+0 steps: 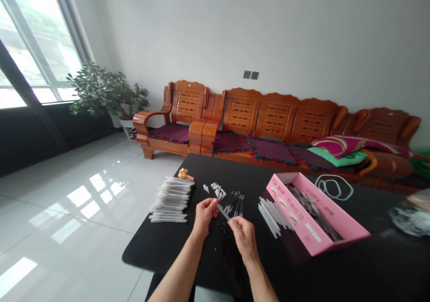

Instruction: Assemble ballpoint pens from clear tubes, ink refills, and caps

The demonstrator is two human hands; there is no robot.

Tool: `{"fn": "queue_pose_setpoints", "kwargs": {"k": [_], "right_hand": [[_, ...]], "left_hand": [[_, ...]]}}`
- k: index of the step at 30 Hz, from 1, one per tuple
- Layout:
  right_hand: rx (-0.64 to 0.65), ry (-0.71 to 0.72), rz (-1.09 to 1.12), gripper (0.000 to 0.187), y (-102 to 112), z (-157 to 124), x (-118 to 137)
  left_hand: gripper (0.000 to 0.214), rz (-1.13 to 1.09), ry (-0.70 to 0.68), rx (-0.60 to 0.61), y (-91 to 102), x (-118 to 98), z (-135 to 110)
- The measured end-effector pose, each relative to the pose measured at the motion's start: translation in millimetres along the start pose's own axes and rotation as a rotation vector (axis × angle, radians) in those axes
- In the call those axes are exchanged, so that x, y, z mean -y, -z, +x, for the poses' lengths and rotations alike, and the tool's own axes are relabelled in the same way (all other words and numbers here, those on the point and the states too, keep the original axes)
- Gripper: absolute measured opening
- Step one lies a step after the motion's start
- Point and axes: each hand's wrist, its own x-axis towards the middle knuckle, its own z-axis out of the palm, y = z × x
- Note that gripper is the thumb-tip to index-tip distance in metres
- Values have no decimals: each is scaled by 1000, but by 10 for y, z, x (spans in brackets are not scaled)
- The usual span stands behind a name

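One plastic tube (223, 212), pinched between fingers (212, 205) of left hand (204, 217) and right hand (244, 239)

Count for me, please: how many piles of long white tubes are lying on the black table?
2. The first pile lies near the left edge of the black table; the second pile lies just left of the pink box.

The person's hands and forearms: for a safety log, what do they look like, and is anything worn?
The left hand and right hand are bare, without gloves. Both forearms are bare too, with no sleeve in view, and no watch or bracelet shows at either wrist.
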Motion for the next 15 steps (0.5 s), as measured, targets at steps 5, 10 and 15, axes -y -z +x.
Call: {"fn": "queue_pose_setpoints", "kwargs": {"k": [5,10,15], "right_hand": [[42,164,-149,38,-8,-78,138],[-11,201,-170,39,-66,-155,275],[-45,91,46,40,-98,-172,391]], "left_hand": [[46,-25,-68,-74,-129,15,-78],[50,-82,-130,-173,-245,16,-174],[54,-109,-152,-223,-298,-19,-242]]}}
